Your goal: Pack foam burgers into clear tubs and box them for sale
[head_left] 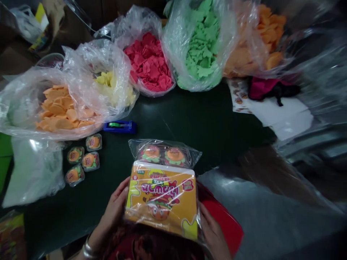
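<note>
The left hand (115, 207) and right hand (213, 227) are partly hidden by the bagged package (162, 196), the right wrist running out at the bottom edge. Package and hand cover much of a red surface (229, 225), perhaps a seat; the top edge crops the plastic bag (176, 43) of green pieces (203, 54), and lettering on the small boxes (91, 161) is too tiny to read.

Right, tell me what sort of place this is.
Likely a small packing workshop: open clear bags of loose coloured pieces line the table, a blue tape dispenser lies near them, and a printed box is wrapped in clear plastic.
</note>
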Motion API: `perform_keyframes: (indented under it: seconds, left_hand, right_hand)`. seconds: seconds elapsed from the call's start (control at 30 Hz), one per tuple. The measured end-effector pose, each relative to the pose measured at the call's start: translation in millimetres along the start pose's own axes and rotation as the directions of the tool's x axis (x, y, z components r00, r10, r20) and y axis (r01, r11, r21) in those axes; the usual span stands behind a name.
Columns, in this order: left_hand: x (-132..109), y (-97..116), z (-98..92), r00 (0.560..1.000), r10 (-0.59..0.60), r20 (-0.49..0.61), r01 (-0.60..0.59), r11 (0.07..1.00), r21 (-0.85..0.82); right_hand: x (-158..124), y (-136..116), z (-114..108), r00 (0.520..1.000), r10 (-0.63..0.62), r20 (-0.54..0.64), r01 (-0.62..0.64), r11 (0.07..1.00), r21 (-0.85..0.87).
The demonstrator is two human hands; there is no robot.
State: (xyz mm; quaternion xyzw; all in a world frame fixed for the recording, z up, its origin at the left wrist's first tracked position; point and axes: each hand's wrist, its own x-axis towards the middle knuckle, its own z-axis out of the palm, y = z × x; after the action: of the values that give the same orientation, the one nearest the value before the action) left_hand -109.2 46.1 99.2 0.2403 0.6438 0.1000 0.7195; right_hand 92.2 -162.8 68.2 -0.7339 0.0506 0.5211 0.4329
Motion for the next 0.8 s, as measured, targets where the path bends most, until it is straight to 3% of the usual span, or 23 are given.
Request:
perform_keyframes:
  seconds: [0.07,0.17,0.3,0.4,0.47,0.6,0.7,0.8]
  left_hand:
    - [-12.0,3.5,-5.2,0.996,0.074,-0.047,-0.075,0.997,-0.012]
    - [-28.4,8.6,-17.1,0.977,0.209,-0.029,-0.204,0.970,0.136]
    - [-25.9,18.2,-13.7,0.928,0.353,0.119,-0.372,0.858,0.355]
    - [-18.1,18.2,-5.0,0.899,0.409,0.156,-0.434,0.784,0.445]
    - [-17.2,13.7,-3.4,0.851,0.505,0.145,-0.489,0.659,0.572]
    - [-22.8,5.2,-8.4,0.716,0.659,0.230,-0.520,0.284,0.805]
    - [-27.3,-3.5,-17.2,0.724,0.626,0.289,-0.488,0.170,0.856]
    - [-34.0,-23.5,-36.9,0.740,0.580,0.340,-0.528,0.189,0.828]
  right_hand:
    - [-7.6,-4.5,-7.0,0.997,0.029,0.077,-0.032,0.999,0.036]
    - [-18.7,-19.4,-10.2,0.992,-0.056,0.110,0.051,0.998,0.044]
    - [-6.7,-45.9,13.0,0.978,-0.201,0.054,0.203,0.979,-0.028]
    - [12.0,-60.7,34.5,0.956,-0.285,0.073,0.286,0.958,0.005]
    - [17.8,-64.2,41.7,0.939,-0.327,0.112,0.328,0.945,0.003]
    - [7.7,-57.9,41.0,0.912,-0.388,0.131,0.398,0.915,-0.062]
    - [-7.2,-44.7,38.2,0.904,-0.409,0.121,0.422,0.899,-0.119]
    - [-22.2,-25.4,31.1,0.907,-0.390,0.160,0.418,0.881,-0.221]
